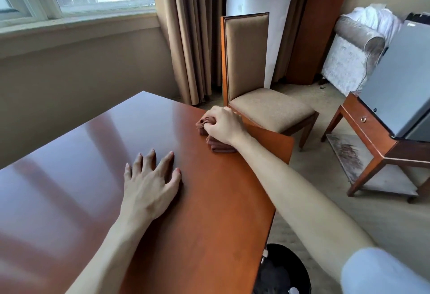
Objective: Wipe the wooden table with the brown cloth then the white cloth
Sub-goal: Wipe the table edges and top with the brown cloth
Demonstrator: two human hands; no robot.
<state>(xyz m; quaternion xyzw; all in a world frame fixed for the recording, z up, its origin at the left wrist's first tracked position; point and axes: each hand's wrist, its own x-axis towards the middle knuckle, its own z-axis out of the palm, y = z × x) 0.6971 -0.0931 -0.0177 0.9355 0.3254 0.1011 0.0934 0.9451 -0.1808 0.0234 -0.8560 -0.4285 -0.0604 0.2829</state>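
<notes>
Glossy reddish-brown tabletop (209, 200) at lower left; rust-brown cloth (217, 146) at centre; tan chair (267, 105) and curtains (193, 26) above; grey fridge (395, 84) at right.

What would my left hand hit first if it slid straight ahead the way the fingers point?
Nothing on the table, as far as the picture shows. The left hand lies flat, fingers pointing up-frame across bare wood toward the far edge; the brown cloth under the right hand sits off to the right, probably clear.

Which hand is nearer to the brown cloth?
Right. The right hand grips the brown cloth near the table's far right edge; the left hand rests flat on the wooden table, apart from it.
</notes>
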